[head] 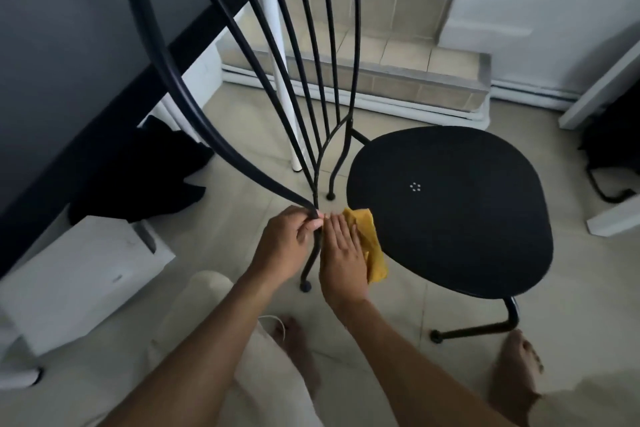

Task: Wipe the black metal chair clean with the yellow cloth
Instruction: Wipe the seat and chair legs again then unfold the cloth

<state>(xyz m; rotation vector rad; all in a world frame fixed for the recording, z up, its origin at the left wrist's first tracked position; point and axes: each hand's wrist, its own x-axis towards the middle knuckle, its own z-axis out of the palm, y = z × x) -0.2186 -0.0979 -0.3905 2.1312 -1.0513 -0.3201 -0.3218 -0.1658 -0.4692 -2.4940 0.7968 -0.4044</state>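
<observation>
Person's left hand (287,243) grips the black metal chair (450,184) by its frame, just behind the seat (433,246). Right hand (341,253), fingers flat, presses the yellow cloth (372,250) on the seat's rear edge. Imo: brace firmly and wipe slowly into that joint.

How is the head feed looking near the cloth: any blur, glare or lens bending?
Head view: dim, flat light, no glare on the black metal chair seat. Its back rods stretch and fan toward the top edge, likely wide-angle distortion. The left hand on the frame and the right hand on the yellow cloth look slightly soft.
</observation>
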